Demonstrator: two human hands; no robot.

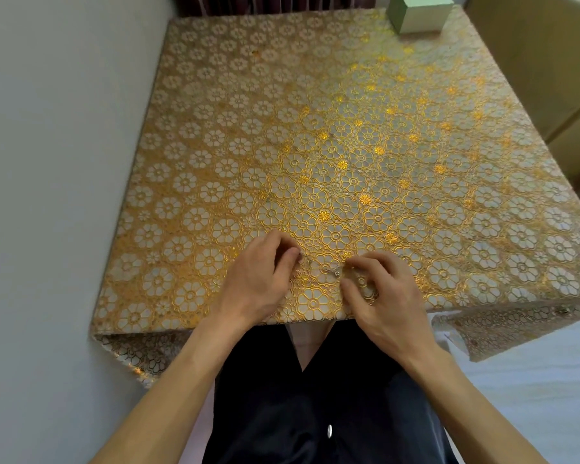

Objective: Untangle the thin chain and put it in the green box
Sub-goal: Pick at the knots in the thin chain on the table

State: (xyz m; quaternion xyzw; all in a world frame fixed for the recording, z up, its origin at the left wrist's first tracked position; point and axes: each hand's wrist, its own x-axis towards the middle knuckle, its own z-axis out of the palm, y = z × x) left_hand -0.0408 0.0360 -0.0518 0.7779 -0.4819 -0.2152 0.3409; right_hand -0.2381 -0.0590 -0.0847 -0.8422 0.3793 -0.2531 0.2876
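Chain (331, 270) lies on table (315, 145) near front edge, stretched between both hands. Left hand (255, 279) has fingers curled, thumb and forefinger pinching chain's left end. Right hand (384, 296) has fingers curled, fingertips pinching its right end. Box (419, 11) stands at far right corner, well apart.

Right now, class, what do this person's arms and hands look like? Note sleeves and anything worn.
The left forearm and right forearm are bare, with no sleeves in view. The left hand and right hand are ungloved; no ring, watch or bracelet shows on either.
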